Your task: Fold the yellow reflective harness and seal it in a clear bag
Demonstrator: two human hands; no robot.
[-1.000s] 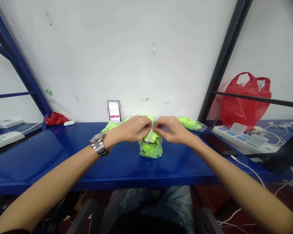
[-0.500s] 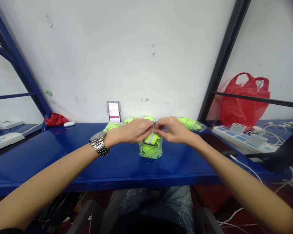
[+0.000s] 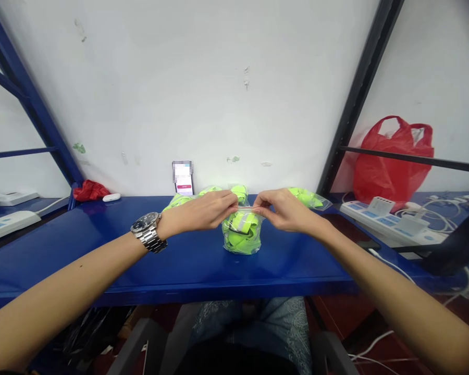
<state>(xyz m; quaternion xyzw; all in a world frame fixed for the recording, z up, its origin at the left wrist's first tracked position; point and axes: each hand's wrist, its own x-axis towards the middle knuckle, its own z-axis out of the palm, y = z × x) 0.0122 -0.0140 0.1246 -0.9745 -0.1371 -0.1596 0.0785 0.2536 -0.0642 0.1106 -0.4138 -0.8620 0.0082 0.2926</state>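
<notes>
A clear plastic bag (image 3: 242, 234) with bright yellow-green strap material inside stands upright on the blue table (image 3: 160, 271), in front of me. My left hand (image 3: 214, 209) pinches the left end of the bag's top edge, and a metal watch (image 3: 148, 232) is on that wrist. At the right end of the same edge, my right hand (image 3: 277, 209) pinches the plastic. The top edge is stretched straight between my fingertips.
More yellow-green bagged items lie along the wall, with one (image 3: 307, 198) at the right. A lit phone (image 3: 183, 179) leans on the wall. Power strips (image 3: 391, 224), white cables and a red bag (image 3: 391, 166) are at the right. Red plastic (image 3: 89, 191) lies at the back left.
My hands have moved apart along the bag's top edge, the left one leftward and the right one rightward. The edge between them is now visible.
</notes>
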